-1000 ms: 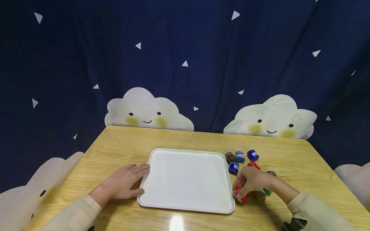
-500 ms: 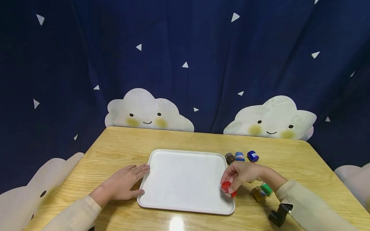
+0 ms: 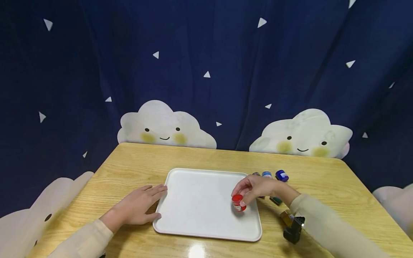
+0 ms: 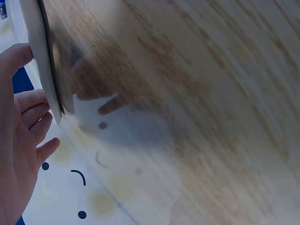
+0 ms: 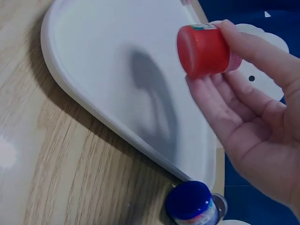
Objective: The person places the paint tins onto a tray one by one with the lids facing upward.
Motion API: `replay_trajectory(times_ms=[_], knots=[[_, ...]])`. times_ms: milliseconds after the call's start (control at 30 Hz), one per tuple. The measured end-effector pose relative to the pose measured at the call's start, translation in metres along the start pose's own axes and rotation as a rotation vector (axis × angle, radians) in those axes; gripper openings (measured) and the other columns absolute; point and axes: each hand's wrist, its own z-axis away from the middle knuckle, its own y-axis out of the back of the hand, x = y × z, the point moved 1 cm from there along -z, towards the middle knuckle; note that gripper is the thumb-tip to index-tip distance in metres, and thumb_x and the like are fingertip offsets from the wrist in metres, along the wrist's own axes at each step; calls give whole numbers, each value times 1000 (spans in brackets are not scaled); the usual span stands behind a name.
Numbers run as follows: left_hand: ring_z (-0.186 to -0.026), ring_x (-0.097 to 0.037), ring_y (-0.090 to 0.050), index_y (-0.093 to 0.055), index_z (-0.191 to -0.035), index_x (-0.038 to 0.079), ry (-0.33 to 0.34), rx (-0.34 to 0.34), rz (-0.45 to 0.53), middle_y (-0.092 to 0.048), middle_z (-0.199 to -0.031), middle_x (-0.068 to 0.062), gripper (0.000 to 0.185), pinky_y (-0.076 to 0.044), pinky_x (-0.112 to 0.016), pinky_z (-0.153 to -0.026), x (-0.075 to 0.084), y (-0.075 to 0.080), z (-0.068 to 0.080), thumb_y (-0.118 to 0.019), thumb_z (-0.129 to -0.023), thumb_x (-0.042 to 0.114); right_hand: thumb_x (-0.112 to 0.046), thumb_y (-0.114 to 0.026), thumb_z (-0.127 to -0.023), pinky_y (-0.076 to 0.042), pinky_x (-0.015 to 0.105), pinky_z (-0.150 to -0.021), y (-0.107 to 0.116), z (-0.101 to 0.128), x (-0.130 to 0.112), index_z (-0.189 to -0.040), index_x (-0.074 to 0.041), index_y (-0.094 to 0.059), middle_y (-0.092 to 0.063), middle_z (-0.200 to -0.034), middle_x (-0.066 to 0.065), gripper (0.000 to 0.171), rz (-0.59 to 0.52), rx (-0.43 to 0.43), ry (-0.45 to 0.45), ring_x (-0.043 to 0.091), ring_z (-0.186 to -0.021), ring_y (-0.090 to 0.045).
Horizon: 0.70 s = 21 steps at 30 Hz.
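A small red paint jar with a label is pinched between the thumb and fingers of my right hand. It is over the right part of a white tray. In the right wrist view the red jar is held above the tray, whose surface shows the hand's shadow. My left hand has its fingers spread, with the fingertips and thumb on the tray's left rim. The left wrist view shows the left hand at the tray's edge.
Right of the tray stand several more jars: a dark blue jar, a light blue jar and a brownish-yellow jar. The right forearm partly hides others. A blue-lidded jar sits by the tray's corner. Behind the wooden table hangs a dark curtain.
My right hand has picked up the red jar beside the tray and carried it left over the tray. The left hand has stayed at the left rim.
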Motion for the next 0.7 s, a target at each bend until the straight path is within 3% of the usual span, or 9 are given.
replay_trajectory(times_ms=[267,700], knots=[[-135,-24,-48,-48,-140,3,0,3,-7,-50,-146,-11,69,-43,-46,-107,-1,-1,0,-62,-86,45,-8,-77,-77,-55,20,-82,-5,-28,3,-120,5,-62,-73,-101,-1,47,-78,8,42,7,-92,-67],[-133,-24,-50,-49,-139,3,-14,41,-2,-51,-145,-12,69,-45,-46,-106,-2,-4,1,-62,-86,44,-7,-74,-79,-53,18,-80,-15,-67,-12,-119,3,-63,-73,-107,9,42,1,100,114,5,-90,-67]])
